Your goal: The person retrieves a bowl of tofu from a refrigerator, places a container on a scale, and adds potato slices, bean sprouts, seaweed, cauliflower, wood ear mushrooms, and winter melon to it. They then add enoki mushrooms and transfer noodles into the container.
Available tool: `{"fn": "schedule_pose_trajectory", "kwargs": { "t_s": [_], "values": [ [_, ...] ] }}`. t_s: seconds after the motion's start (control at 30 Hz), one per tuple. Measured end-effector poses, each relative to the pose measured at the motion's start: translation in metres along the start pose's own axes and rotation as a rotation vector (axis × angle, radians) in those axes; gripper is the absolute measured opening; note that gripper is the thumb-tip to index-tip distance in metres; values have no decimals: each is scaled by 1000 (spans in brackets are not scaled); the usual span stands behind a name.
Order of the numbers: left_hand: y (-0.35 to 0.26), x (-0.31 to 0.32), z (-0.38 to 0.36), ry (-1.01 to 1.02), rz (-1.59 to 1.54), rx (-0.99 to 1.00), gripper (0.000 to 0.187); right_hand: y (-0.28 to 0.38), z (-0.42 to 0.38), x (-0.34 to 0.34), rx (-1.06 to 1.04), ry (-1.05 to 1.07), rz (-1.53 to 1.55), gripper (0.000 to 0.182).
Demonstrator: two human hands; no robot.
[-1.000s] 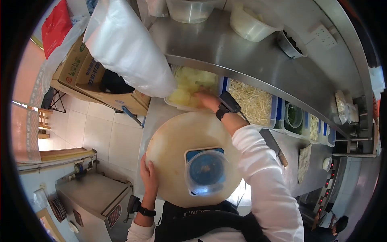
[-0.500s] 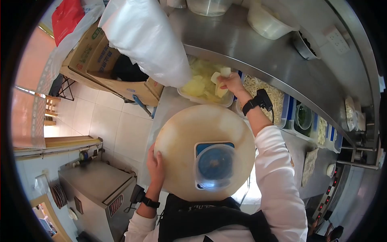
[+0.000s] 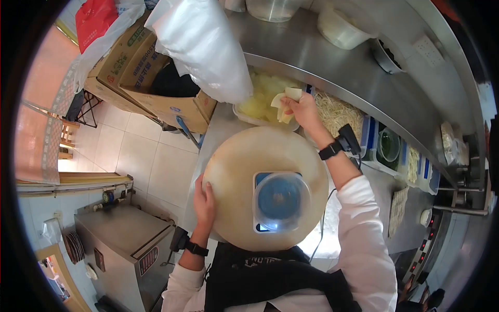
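Observation:
My right hand (image 3: 301,110) pinches a few thin pale yellow slices (image 3: 287,100) over a clear tub (image 3: 253,120) of similar yellow slices. My left hand (image 3: 204,204) rests against the left rim of a thick round chopping board (image 3: 234,171), its fingers stretched and thumb apart. On that board sits a kitchen scale (image 3: 258,228) with a lit display. A clear round plastic bowl (image 3: 283,202) stands on top of the scale, and the scale's blue plate shows through it.
Right of the tub stand a container of bean sprouts (image 3: 338,115) and one of greens (image 3: 388,145). A steel shelf (image 3: 312,57) overhangs them. A white plastic bag (image 3: 208,52) hangs partly over the tub. At left are a cardboard box (image 3: 161,104) and a steel cabinet (image 3: 117,234).
My right hand stays over the tub with the slices, its wrist slightly lower. The camera view has shifted a little. My left hand remains at the board's edge.

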State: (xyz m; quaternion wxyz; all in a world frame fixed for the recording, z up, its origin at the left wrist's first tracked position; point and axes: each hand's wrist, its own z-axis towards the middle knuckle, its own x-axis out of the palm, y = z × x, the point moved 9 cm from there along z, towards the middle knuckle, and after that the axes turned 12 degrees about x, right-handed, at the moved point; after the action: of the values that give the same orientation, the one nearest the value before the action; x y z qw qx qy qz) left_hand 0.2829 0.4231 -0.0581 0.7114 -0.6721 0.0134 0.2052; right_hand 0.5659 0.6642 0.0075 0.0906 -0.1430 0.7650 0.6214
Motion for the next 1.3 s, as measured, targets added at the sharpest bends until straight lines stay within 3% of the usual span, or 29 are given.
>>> {"fn": "schedule_pose_trajectory", "kwargs": {
  "t_s": [0.13, 0.2, 0.27, 0.33, 0.4, 0.43, 0.5, 0.6, 0.67, 0.73, 0.8, 0.87, 1.0, 1.1, 1.23, 1.3],
  "values": [
    [-10, -3, -1, -19, 148, 43, 33, 62, -80, -14, -19, 61, 159, 19],
    [-12, -3, 1, -11, 156, 36, 33, 76, -119, -8, 8, 194, 157, 17],
    [-6, 2, -1, 27, 40, -81, 37, 63, -151, 5, 108, 262, 129, 19],
    [-1, 0, -1, -4, 71, -10, 35, 49, -177, 19, 195, 330, 102, 21],
    [-4, -3, 0, -32, 104, 60, 33, 25, -196, 34, 279, 408, -155, 22],
    [-3, -4, -1, -24, 136, 59, 33, 22, -202, 34, 279, 405, -149, 22],
    [-1, -3, -1, -9, 171, 53, 33, 49, -215, 21, -142, 275, -280, 24],
    [-6, -3, -1, -26, 191, 131, 33, 30, -215, -31, 23, 146, -31, 22],
    [-5, -3, -1, -18, 186, 91, 33, -28, -210, -73, 165, -34, 17, 21],
    [-5, -2, 0, -14, 178, 83, 33, -97, -216, -113, 44, -377, -364, 21],
    [-4, -1, 1, -14, 170, 77, 34, -176, -225, -112, 156, -441, -449, 31],
    [-2, -2, 0, -13, 194, 72, 34, -235, -239, -76, 419, -347, -124, 44],
    [12, 2, 4, 53, 118, 93, 39, -187, -266, -56, 456, -328, 25, 50],
    [11, -2, 8, 41, 161, 142, 38, -191, -273, -58, 418, -339, -111, 51],
    [9, -2, 11, 80, 140, 138, 39, -177, -264, -72, 342, -196, -155, 43],
    [7, 1, 14, 87, 133, 147, 39, -171, -224, -95, 328, -122, -472, 34]
  ]
}}
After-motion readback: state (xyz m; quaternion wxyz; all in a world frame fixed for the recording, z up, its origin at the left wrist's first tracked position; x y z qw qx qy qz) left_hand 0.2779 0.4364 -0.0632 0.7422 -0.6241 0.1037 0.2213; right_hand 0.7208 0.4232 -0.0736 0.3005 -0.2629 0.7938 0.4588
